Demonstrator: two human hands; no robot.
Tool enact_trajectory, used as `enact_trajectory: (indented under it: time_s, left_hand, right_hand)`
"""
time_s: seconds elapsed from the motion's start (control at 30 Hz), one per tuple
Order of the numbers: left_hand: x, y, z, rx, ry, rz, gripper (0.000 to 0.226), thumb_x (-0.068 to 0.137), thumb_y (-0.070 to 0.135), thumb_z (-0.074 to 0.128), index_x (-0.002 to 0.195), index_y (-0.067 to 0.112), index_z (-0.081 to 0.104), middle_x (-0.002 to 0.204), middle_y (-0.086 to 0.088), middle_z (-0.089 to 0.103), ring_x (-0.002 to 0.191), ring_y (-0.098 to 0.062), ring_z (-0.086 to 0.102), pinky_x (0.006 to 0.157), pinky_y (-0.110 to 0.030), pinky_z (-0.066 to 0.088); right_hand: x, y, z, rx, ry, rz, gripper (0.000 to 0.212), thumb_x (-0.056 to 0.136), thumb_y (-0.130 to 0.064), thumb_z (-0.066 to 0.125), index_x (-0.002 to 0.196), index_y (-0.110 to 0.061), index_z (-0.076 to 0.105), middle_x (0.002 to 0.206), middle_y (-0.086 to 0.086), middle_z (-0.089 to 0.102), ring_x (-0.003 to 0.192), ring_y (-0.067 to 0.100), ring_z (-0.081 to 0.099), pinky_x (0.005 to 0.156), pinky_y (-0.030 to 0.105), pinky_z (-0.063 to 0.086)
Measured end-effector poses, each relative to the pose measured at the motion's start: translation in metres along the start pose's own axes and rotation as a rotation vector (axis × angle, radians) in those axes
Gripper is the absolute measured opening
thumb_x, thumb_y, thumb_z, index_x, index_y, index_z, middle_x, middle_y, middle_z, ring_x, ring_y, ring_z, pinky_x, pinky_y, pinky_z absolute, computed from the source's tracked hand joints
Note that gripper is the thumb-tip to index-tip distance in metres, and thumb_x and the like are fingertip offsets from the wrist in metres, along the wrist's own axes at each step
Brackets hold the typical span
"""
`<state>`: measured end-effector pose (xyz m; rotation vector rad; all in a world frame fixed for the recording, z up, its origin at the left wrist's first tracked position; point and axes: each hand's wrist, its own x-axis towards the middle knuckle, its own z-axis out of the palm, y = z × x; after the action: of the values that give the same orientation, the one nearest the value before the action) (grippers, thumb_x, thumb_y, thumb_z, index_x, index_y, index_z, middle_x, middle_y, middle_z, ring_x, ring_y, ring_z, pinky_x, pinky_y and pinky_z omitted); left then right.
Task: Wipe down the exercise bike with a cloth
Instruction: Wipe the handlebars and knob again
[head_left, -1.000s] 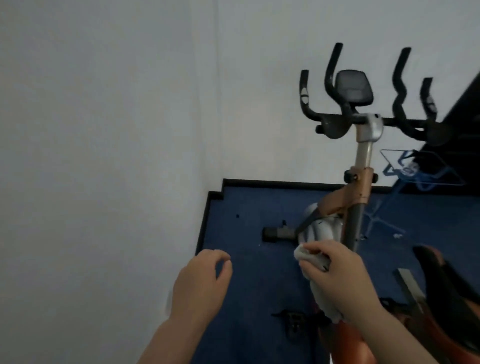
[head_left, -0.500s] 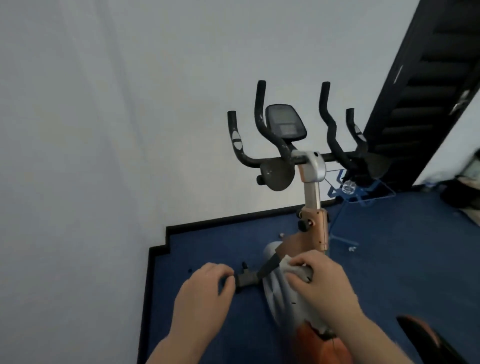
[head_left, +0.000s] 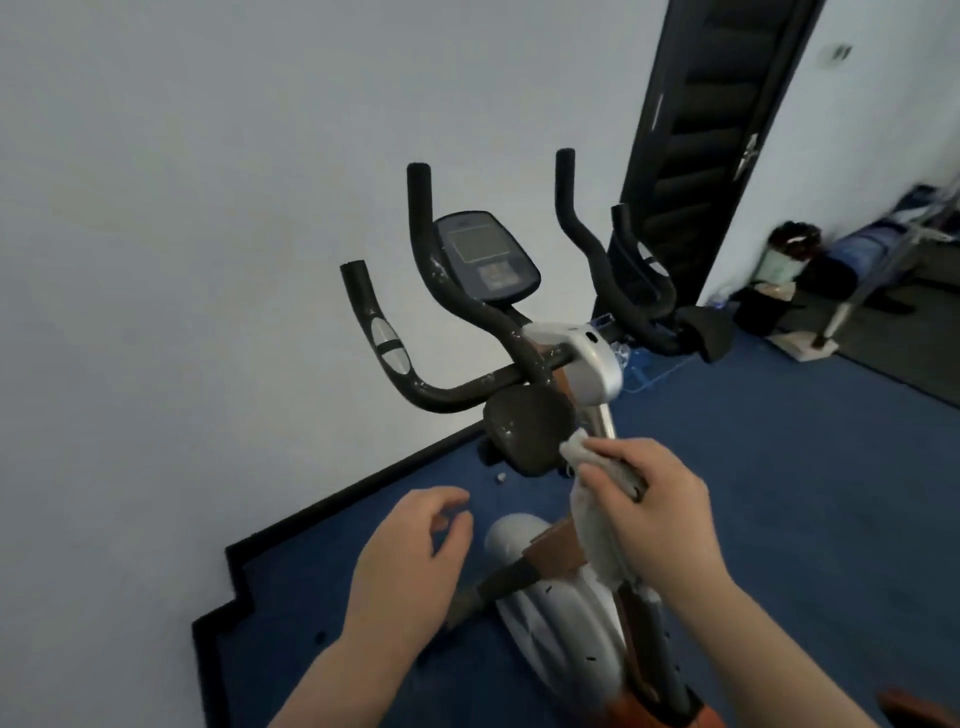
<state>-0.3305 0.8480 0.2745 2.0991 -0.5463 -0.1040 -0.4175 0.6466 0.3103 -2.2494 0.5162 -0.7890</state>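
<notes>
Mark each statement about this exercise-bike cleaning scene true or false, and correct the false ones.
1. The right hand grips a white cloth. True.
2. The left hand holds a spray bottle. False: it is empty, fingers loosely curled.
3. The white cloth is pressed against the silver upright post below the handlebars. True.
4. The grey display console sits between the black curved handlebars. True.
5. The floor is bare wood. False: it is blue carpet.
</notes>
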Motion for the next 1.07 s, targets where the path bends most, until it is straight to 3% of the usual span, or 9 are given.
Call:
enact_trajectory:
  time_s: [0.17, 0.33, 0.53, 0.63, 0.73, 0.83, 0.9, 1.0, 1.07]
  left_hand:
    - [0.063, 0.002, -0.004, -0.222, -0.068, 0.102, 0.039, 0.08, 0.054, 0.056, 0.118, 0.045, 0.054, 0.108, 0.034, 0.055, 0.104, 0.009, 0.054, 0.081, -0.02, 0.045]
    - [0.078, 0.007, 0.017, -0.335, -0.21, 0.122, 0.069, 0.072, 0.059, 0.062, 0.135, 0.043, 0.039, 0.129, 0.031, 0.046, 0.123, 0.011, 0.04, 0.098, -0.02, 0.037]
    - [0.085, 0.006, 0.031, -0.347, -0.27, 0.162, 0.083, 0.076, 0.038, 0.072, 0.145, 0.038, 0.026, 0.143, 0.019, 0.037, 0.132, 0.003, 0.036, 0.107, -0.028, 0.038]
    - [0.086, 0.001, 0.037, -0.304, -0.237, 0.187, 0.086, 0.076, 0.029, 0.075, 0.145, 0.038, 0.025, 0.143, 0.018, 0.038, 0.132, 0.0, 0.037, 0.107, -0.032, 0.04]
    - [0.086, -0.002, 0.04, -0.31, -0.219, 0.187, 0.087, 0.073, 0.03, 0.075, 0.144, 0.039, 0.026, 0.142, 0.017, 0.039, 0.131, -0.002, 0.039, 0.107, -0.036, 0.041]
    - [0.087, -0.004, 0.039, -0.324, -0.239, 0.187, 0.088, 0.073, 0.031, 0.076, 0.145, 0.039, 0.026, 0.141, 0.016, 0.041, 0.131, -0.003, 0.041, 0.107, -0.037, 0.041]
    - [0.088, -0.006, 0.033, -0.349, -0.288, 0.198, 0.083, 0.075, 0.032, 0.073, 0.144, 0.04, 0.028, 0.14, 0.017, 0.044, 0.129, -0.001, 0.044, 0.107, -0.032, 0.041]
    - [0.093, -0.007, 0.025, -0.552, -0.364, 0.135, 0.063, 0.083, 0.025, 0.063, 0.14, 0.039, 0.039, 0.135, 0.017, 0.054, 0.126, -0.003, 0.049, 0.101, -0.021, 0.043]
    - [0.096, -0.008, 0.022, -0.625, -0.335, 0.087, 0.049, 0.088, 0.025, 0.053, 0.135, 0.036, 0.048, 0.13, 0.015, 0.059, 0.124, -0.005, 0.052, 0.1, -0.023, 0.044]
  right_hand:
    - [0.065, -0.023, 0.026, -0.148, 0.053, -0.114, 0.024, 0.086, -0.021, 0.067, 0.11, -0.024, 0.069, 0.107, -0.01, 0.062, 0.104, 0.008, 0.054, 0.088, 0.021, 0.04]
    - [0.087, -0.023, 0.043, -0.37, -0.079, -0.333, 0.018, 0.08, -0.005, 0.071, 0.098, -0.007, 0.074, 0.096, 0.01, 0.068, 0.092, 0.03, 0.06, 0.08, 0.034, 0.049]
    - [0.089, -0.014, 0.046, -0.518, -0.165, -0.471, 0.023, 0.073, 0.001, 0.074, 0.095, -0.007, 0.073, 0.092, 0.01, 0.067, 0.084, 0.03, 0.061, 0.066, 0.04, 0.056]
    - [0.074, -0.005, 0.048, -0.555, -0.211, -0.516, 0.029, 0.065, 0.002, 0.078, 0.093, -0.007, 0.072, 0.091, 0.009, 0.067, 0.083, 0.025, 0.063, 0.064, 0.03, 0.055]
    - [0.057, 0.0, 0.045, -0.468, -0.24, -0.456, 0.031, 0.063, 0.008, 0.078, 0.091, -0.004, 0.074, 0.089, 0.01, 0.068, 0.081, 0.027, 0.065, 0.064, 0.03, 0.055]
    - [0.053, 0.002, 0.026, -0.385, -0.39, -0.332, 0.021, 0.078, -0.003, 0.071, 0.099, -0.01, 0.073, 0.098, 0.006, 0.067, 0.092, 0.023, 0.063, 0.074, 0.039, 0.056]
    - [0.056, 0.001, 0.01, -0.35, -0.432, -0.278, 0.019, 0.086, -0.011, 0.065, 0.102, -0.018, 0.072, 0.101, -0.004, 0.064, 0.097, 0.011, 0.058, 0.082, 0.033, 0.053]
    - [0.072, -0.012, 0.005, -0.152, -0.122, -0.202, 0.018, 0.086, -0.014, 0.065, 0.101, -0.021, 0.073, 0.098, -0.012, 0.065, 0.094, 0.0, 0.057, 0.085, 0.013, 0.046]
    - [0.082, -0.023, 0.022, -0.113, -0.088, -0.127, 0.021, 0.087, -0.016, 0.065, 0.106, -0.022, 0.071, 0.102, -0.01, 0.064, 0.095, -0.002, 0.054, 0.085, 0.002, 0.037]
